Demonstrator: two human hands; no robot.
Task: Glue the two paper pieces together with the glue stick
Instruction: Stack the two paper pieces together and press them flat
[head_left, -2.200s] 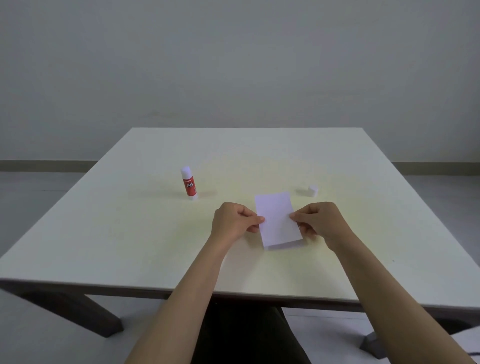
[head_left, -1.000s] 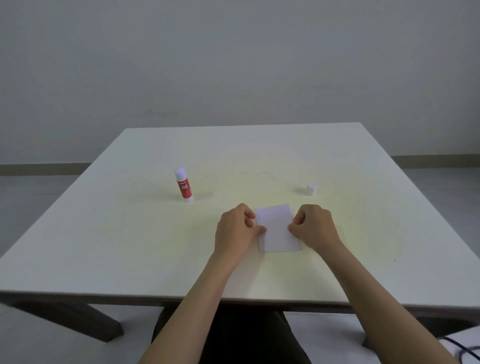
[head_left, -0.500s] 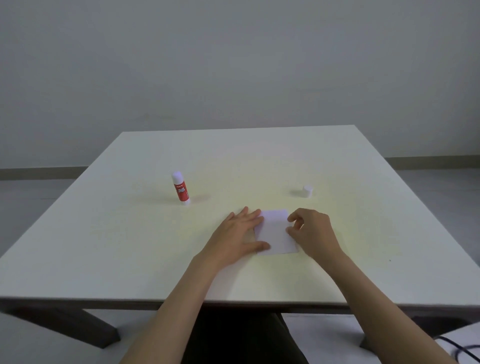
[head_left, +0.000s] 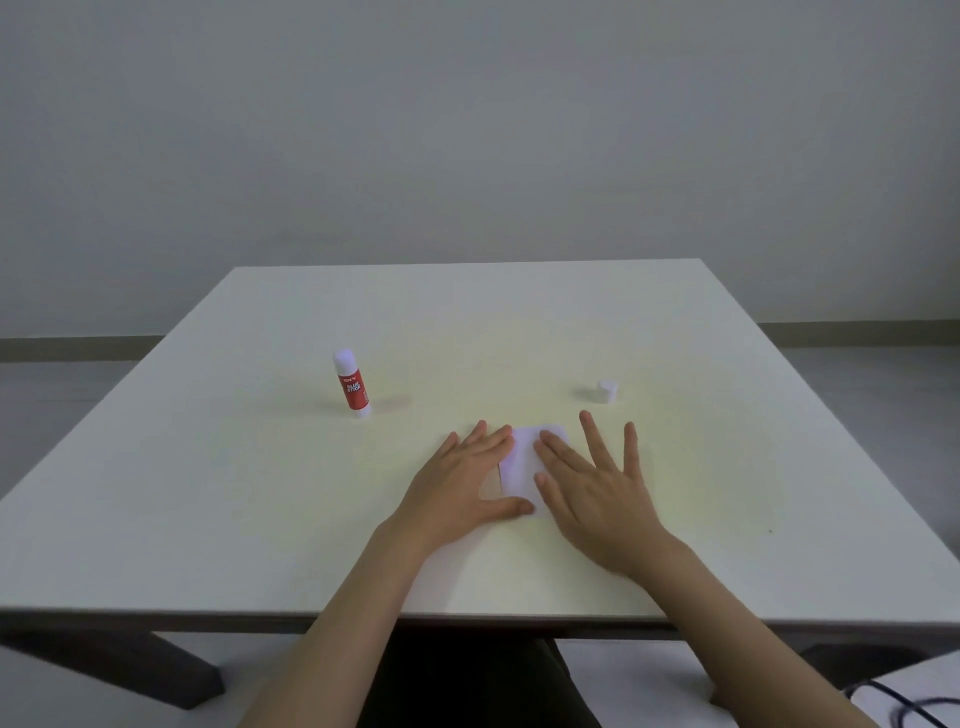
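Note:
The white paper pieces (head_left: 522, 465) lie stacked flat on the white table (head_left: 260, 493), near its front middle. My left hand (head_left: 462, 483) rests flat on the paper's left edge, fingers spread, thumb across the bottom. My right hand (head_left: 592, 483) lies flat over the paper's right side, fingers apart. Both hands press down and hold nothing. The red glue stick (head_left: 352, 384) stands upright, uncapped, to the far left of the paper. Its white cap (head_left: 606, 391) sits behind my right hand.
A dark cable (head_left: 914, 706) lies on the floor at the bottom right. The table's front edge (head_left: 208, 621) runs just below my forearms. A plain grey wall stands behind the table.
Both hands lowered the paper to the table, let go of its edges and opened flat on top of it. The glue stick and cap stayed where they were.

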